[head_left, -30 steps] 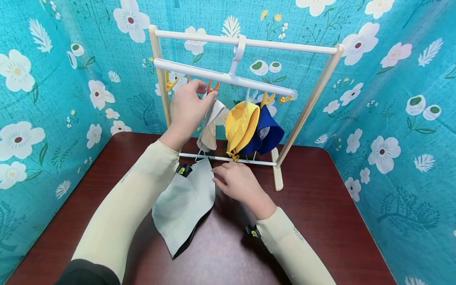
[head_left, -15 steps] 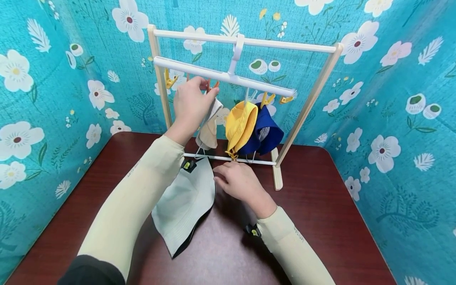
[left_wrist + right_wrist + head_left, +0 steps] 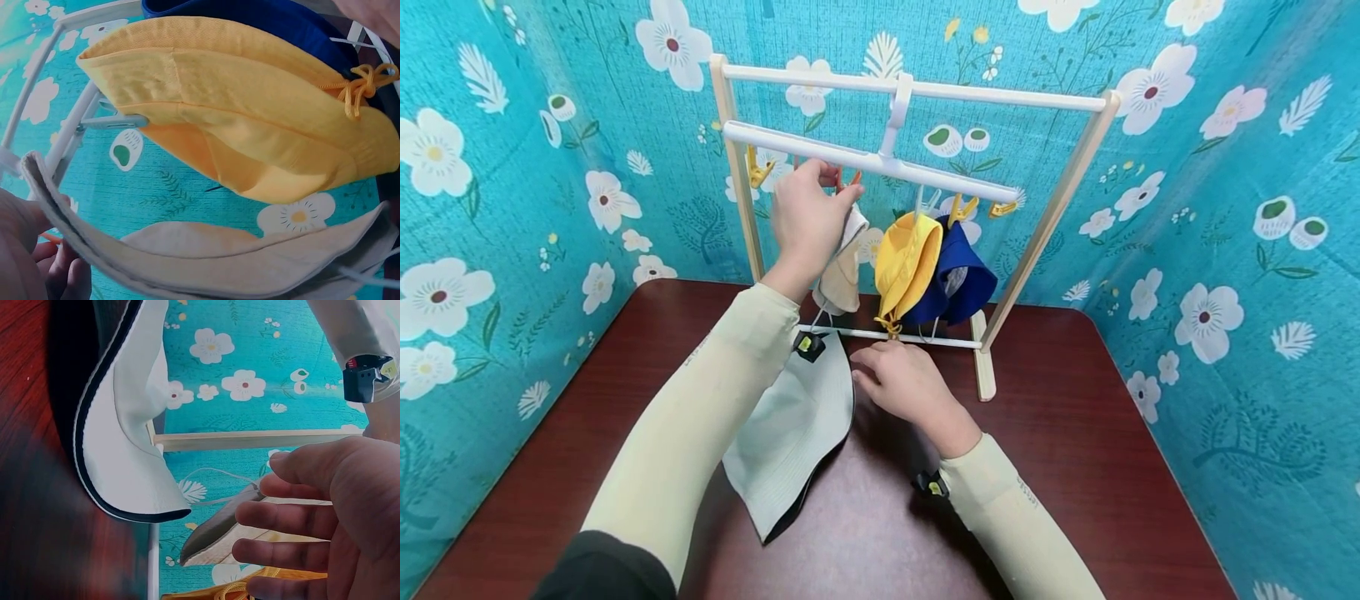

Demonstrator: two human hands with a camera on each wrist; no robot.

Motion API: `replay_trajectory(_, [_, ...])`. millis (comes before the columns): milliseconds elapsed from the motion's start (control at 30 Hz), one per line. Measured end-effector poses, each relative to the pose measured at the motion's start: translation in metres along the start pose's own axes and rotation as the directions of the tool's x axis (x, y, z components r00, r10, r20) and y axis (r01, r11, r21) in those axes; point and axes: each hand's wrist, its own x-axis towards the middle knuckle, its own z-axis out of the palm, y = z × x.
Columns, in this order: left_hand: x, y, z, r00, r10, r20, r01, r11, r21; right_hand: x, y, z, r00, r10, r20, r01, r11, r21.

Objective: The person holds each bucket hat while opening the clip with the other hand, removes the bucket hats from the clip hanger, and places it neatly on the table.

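My left hand (image 3: 811, 217) is up at the hanger bar, its thumb and fingers pinching an orange clip (image 3: 855, 177). Below that hangs a cream bucket hat (image 3: 841, 283), its brim edge beside the thumb in the left wrist view; the fingers partly hide the clip. Low over the table, my right hand (image 3: 898, 379) hovers with loosely bent fingers and holds nothing. To its left lies a pale grey-green bucket hat (image 3: 805, 425) with a dark lining, partly covered by the left forearm. A yellow hat (image 3: 904, 258) and a dark blue hat (image 3: 973, 287) hang from clips further right.
The white hanger (image 3: 820, 150) hooks over the top rail of a wooden rack (image 3: 1060, 217) on a dark red table (image 3: 1075, 467). Yellow clips hang near both hanger ends, one (image 3: 758, 171) at the left. Blue flowered cloth encloses the back and sides.
My left hand and forearm have shifted slightly right and up, staying at the orange clip. The right hand is almost still. The grey-green hat has stayed on the table.
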Motion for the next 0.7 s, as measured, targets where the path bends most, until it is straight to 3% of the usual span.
replay_trajectory(433, [-0.001, -0.007, 0.007, 0.998, -0.035, -0.048, 0.035, 0.999, -0.005, 0.002, -0.004, 0.007, 1.0, 0.011, 0.012, -0.011, 0.999, 0.035])
replay_trajectory(600, [-0.001, -0.006, 0.011, 0.998, -0.054, -0.041, 0.052, 0.998, -0.038, -0.001, -0.005, 0.007, 1.0, 0.022, 0.018, -0.023, 0.999, 0.026])
replay_trajectory(700, [0.003, -0.004, 0.012, 0.997, -0.043, -0.071, 0.038, 0.996, -0.075, 0.0, -0.004, 0.005, 0.999, 0.032, 0.013, -0.032, 0.999, 0.015])
